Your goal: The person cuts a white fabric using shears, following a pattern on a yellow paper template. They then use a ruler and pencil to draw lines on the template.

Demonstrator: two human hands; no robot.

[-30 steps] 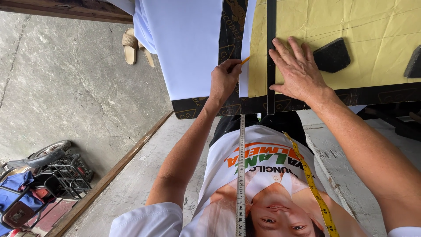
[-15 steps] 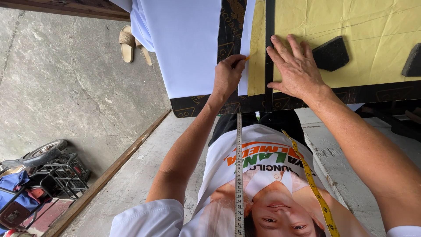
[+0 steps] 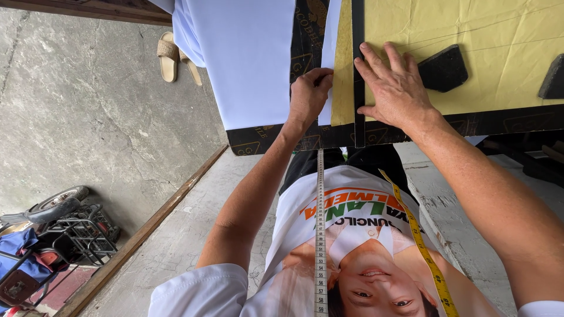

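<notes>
My left hand (image 3: pixel 308 97) is curled tight at the edge of a white cloth strip (image 3: pixel 328 41), beside a long black straightedge (image 3: pixel 357 23). A thin yellowish marking stick showed in its fingers earlier and is hidden now. My right hand (image 3: pixel 396 88) lies flat with fingers spread, pressing the straightedge and the yellow cloth (image 3: pixel 487 29) onto the black tabletop (image 3: pixel 264 141). A large white cloth (image 3: pixel 247 58) covers the table's left part.
Two black weights (image 3: pixel 443 67) (image 3: pixel 552 76) sit on the yellow cloth. A measuring tape hangs from my neck, one end white (image 3: pixel 320 235), the other yellow (image 3: pixel 418 240). Sandals (image 3: pixel 170 56) lie on the concrete floor. A wheeled cart (image 3: pixel 59 226) stands lower left, beyond a wooden beam (image 3: pixel 147 229).
My left hand has curled in closer to the straightedge, and the yellowish stick tip no longer shows. My right hand stays pressed in place.
</notes>
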